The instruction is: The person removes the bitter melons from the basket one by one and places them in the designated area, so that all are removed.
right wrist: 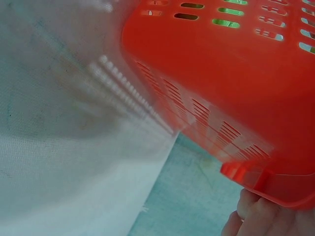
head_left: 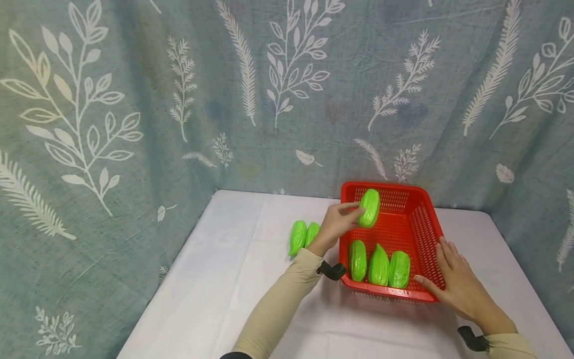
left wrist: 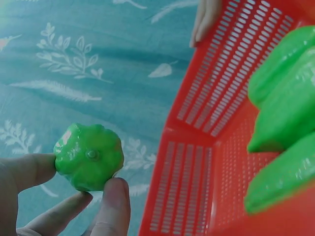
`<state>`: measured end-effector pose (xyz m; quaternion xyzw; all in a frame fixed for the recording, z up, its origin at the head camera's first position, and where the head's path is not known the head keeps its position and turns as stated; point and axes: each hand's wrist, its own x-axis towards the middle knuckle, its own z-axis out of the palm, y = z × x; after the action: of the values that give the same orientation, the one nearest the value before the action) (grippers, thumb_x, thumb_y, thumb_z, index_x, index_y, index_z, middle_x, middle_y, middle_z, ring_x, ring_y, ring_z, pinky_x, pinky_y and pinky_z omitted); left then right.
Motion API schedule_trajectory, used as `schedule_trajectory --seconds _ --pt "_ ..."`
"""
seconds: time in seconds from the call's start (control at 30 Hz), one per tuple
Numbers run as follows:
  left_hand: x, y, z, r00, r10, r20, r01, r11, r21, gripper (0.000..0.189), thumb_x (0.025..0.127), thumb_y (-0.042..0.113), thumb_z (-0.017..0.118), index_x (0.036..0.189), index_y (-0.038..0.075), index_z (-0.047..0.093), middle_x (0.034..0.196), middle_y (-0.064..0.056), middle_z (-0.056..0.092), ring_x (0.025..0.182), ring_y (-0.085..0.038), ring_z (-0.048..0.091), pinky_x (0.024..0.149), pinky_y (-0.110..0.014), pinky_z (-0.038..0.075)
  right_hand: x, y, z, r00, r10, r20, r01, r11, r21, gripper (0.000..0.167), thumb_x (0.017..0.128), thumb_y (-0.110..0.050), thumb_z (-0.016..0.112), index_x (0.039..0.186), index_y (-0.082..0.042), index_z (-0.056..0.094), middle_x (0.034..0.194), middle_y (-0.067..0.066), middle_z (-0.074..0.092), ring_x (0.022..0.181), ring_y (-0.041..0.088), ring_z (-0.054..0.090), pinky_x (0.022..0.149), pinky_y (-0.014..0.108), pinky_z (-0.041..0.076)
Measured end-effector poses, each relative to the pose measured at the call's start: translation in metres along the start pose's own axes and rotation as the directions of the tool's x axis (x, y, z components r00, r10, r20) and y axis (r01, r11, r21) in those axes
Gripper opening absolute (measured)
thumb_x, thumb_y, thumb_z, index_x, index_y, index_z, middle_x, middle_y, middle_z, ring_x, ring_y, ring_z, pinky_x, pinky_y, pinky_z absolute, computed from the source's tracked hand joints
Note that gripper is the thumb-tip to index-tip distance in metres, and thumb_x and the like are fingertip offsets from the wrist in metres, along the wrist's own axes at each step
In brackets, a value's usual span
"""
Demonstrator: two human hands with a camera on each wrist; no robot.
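Observation:
My left hand pinches a green ribbed gourd between fingertips and thumb, above the left side of a red plastic basket. In the left wrist view the gourd shows its lobed end with a small nub, beside the basket wall. Three similar gourds lie side by side along the basket's near wall. My right hand holds the basket's right side near the front corner, thumb over the rim and fingers along the outside. Its fingers show at the rim in the right wrist view.
Two more green gourds lie on the white-covered table left of the basket, one partly hidden by my left hand. A grey-green leaf-patterned curtain surrounds the table at the back and sides.

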<state>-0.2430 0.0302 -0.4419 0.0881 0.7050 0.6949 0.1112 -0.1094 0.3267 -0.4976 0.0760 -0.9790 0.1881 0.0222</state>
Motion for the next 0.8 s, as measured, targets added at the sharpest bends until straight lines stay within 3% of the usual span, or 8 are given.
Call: schedule_trajectory --seconds 0.13,0.33,0.5,0.8 --pt "-0.008 -0.003 -0.015 0.999 0.013 -0.039 -0.012 1.000 0.020 0.044 0.098 0.030 0.072 0.134 0.005 0.068 0.119 -0.016 0.073 0.091 -0.018 0.075 0.088 -0.034 0.064 0.000 0.001 0.001 1.000 -0.006 -0.003 0.006 1.000 -0.007 0.109 0.096 -0.063 0.058 0.162 0.008 0.007 0.170 0.032 0.005 0.158 0.052 0.002 0.125 0.072 0.006" --pt "-0.017 -0.007 -0.033 0.993 0.031 -0.116 -0.036 0.999 -0.039 0.040 0.098 0.025 0.071 0.130 0.001 0.069 0.118 -0.022 0.074 0.086 -0.015 0.072 0.089 -0.040 0.064 0.000 0.002 0.001 1.000 -0.002 0.005 0.002 1.000 -0.015 0.109 0.096 -0.063 0.057 0.162 0.008 0.006 0.171 0.032 0.002 0.158 0.052 0.001 0.127 0.069 0.002" --pt "-0.023 -0.012 -0.044 0.987 0.055 -0.153 -0.065 0.996 -0.057 0.038 0.098 0.021 0.071 0.129 -0.001 0.069 0.118 -0.027 0.073 0.087 -0.016 0.073 0.088 -0.042 0.064 0.000 0.001 0.000 1.000 -0.011 -0.008 0.011 1.000 -0.010 0.109 0.096 -0.061 0.058 0.162 0.008 0.005 0.171 0.031 0.002 0.158 0.052 0.002 0.127 0.067 -0.002" --pt "-0.031 -0.019 -0.058 0.981 0.053 -0.188 -0.061 0.997 -0.037 0.038 0.097 0.022 0.072 0.127 -0.001 0.070 0.118 -0.027 0.074 0.090 -0.021 0.076 0.087 -0.039 0.064 0.002 0.001 0.000 1.000 -0.004 0.006 0.004 1.000 -0.009 0.110 0.096 -0.063 0.057 0.162 0.007 0.003 0.170 0.033 0.003 0.157 0.053 0.001 0.125 0.072 0.003"
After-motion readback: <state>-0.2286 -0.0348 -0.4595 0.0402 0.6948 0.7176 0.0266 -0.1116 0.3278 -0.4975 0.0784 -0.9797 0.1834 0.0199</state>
